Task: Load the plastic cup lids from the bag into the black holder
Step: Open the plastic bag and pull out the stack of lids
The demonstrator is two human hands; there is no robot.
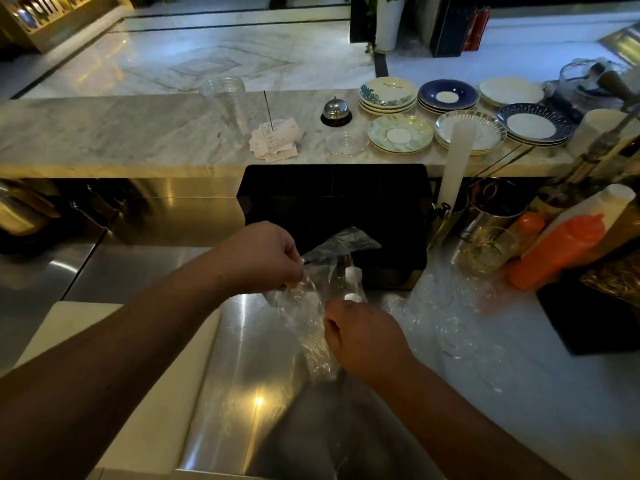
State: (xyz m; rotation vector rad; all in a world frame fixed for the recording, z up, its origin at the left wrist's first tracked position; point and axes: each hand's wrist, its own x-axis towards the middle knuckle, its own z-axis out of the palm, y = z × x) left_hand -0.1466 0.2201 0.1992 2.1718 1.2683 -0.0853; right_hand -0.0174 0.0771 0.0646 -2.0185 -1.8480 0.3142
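As the left hand (263, 259) and right hand (363, 336) pinch the crinkly clear plastic bag (308, 327), tearing could spill its contents short of the boxy black holder (332, 199) at twelve o'clock.

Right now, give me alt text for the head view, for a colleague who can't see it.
The left hand pinches the top of a clear plastic bag and the right hand grips it lower down, above a steel counter, just in front of a black holder. Behind, a marble ledge carries saucers and a bell.
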